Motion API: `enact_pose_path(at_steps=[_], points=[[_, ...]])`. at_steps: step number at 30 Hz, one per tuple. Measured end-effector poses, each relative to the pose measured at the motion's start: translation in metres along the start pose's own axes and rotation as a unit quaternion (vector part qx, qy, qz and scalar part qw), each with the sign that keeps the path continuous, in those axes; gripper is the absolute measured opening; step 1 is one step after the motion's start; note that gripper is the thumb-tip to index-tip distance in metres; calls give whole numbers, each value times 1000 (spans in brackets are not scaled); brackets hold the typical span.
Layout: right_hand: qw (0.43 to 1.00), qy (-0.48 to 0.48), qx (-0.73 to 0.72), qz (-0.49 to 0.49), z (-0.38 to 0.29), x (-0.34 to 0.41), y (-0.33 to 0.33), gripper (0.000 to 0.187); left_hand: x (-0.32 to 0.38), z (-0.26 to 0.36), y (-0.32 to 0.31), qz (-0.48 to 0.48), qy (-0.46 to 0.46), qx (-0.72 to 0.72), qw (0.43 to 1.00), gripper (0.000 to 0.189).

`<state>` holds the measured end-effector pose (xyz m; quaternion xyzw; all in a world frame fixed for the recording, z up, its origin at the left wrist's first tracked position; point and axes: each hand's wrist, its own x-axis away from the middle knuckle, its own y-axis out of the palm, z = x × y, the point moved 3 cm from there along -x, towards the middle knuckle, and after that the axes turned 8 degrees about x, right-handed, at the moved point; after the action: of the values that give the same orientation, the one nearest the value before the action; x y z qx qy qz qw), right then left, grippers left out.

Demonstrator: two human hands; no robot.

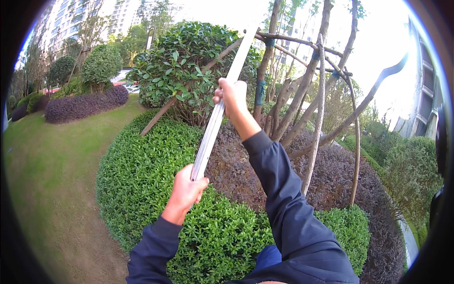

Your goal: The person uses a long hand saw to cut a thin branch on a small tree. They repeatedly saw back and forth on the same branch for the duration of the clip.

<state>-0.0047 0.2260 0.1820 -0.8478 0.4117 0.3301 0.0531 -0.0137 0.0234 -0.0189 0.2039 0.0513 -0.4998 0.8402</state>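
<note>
A long, pale metal pole (212, 132) slants up and away from me, its far end lost in the bright sky. My left hand (187, 188) grips it near its lower end. Farther up, my right hand (233, 96) is wrapped around the same pole. Below both hands spreads a clipped green hedge (142, 170), with purple-leaved shrubs (234, 163) beside it. Behind the pole stands a rounded broad-leaved bush (177, 67).
Tree trunks (301, 92) rise at the right, braced by wooden poles (314, 142) and crossbars (301, 41). Another wooden prop (163, 110) leans across the bush. Lawn (64, 159) lies to the left. Tall buildings (120, 16) stand behind.
</note>
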Motion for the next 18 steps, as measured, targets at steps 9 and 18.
enact_pose_path(at_steps=[9,18], points=[[999,-2,-33,-6,1,-4,18,13,0,6,-17,8,26,5,1000,20],[999,18,-32,-4,14,21,18,14,21,1,-23,19,-4,-6,1000,18]])
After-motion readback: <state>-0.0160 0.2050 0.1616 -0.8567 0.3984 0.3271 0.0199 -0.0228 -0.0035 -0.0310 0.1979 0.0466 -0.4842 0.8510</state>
